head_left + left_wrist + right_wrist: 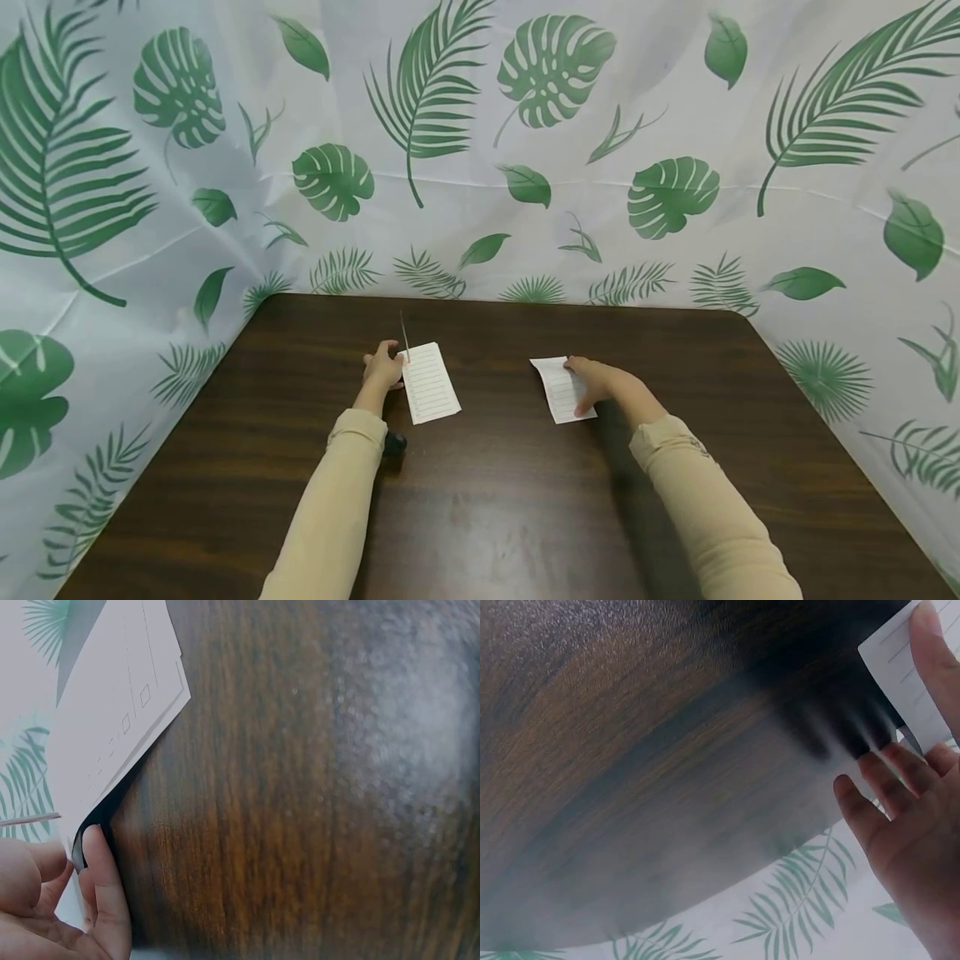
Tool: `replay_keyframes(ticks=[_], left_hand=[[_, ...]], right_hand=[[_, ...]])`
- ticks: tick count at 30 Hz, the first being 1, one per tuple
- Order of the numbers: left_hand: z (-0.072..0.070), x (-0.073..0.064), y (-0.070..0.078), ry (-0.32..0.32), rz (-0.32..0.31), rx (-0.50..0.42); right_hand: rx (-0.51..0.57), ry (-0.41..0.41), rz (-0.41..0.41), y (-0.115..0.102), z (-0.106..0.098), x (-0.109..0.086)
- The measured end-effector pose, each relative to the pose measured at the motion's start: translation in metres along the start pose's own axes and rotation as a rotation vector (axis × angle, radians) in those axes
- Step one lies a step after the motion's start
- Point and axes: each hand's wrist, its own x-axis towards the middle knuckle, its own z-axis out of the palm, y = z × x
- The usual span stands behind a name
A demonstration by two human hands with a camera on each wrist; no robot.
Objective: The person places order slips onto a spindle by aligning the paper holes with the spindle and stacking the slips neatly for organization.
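Observation:
On the left of the head view, my left hand [384, 367] grips the left edge of a small stack of printed paper sheets [431, 385]. The left wrist view shows lines and small boxes printed on the stack [120, 705], with fingers curled under its edge. A thin pale strip [404, 333] rises from the stack beside the thumb. To the right, my right hand [600, 385] pinches a single lined paper sheet [558, 387] by its right side. In the right wrist view, the thumb lies on top of the sheet [892, 656] while the other fingers spread below.
Both hands are over a dark brown wooden table [487, 475]. A small black object [394, 443] shows beside the left sleeve, partly hidden by it. A white curtain [465, 225] with green leaf prints hangs behind and along the sides of the table.

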Motion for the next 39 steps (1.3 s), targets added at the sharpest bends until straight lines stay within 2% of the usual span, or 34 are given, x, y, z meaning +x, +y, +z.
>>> replay_keyframes(ticks=[6,13,20,23,28,32,33,35,36,39], left_hand=[[-0.001,-0.001,0.0,0.018,-0.015,0.022],[0.0,0.0,-0.002,0.025,-0.014,0.039],[0.0,0.001,0.0,0.036,-0.018,0.037],[0.0,0.0,0.0,0.038,-0.018,0.031],[0.001,0.002,-0.001,0.041,-0.021,0.027],[0.002,0.003,-0.002,0.042,-0.026,0.037],[0.002,0.003,-0.002,0.044,-0.029,0.037],[0.003,0.003,-0.002,0.045,-0.026,0.037],[0.003,0.004,-0.002,0.045,-0.025,0.036],[0.003,0.004,-0.003,0.046,-0.021,0.035]], right_hand=[[0.015,0.096,-0.04,-0.003,0.004,-0.003],[0.063,0.123,0.012,-0.009,0.003,-0.01],[0.254,0.098,0.065,-0.005,0.009,-0.01],[0.303,0.093,0.097,-0.007,0.009,-0.012],[0.386,0.148,0.17,-0.008,0.012,-0.013],[0.534,0.225,0.255,0.011,0.027,0.002],[0.587,0.269,0.219,0.029,0.038,0.013],[0.638,0.3,0.22,0.047,0.049,0.025],[0.666,0.334,0.166,0.062,0.058,0.032],[0.705,0.366,0.174,0.061,0.06,0.031]])
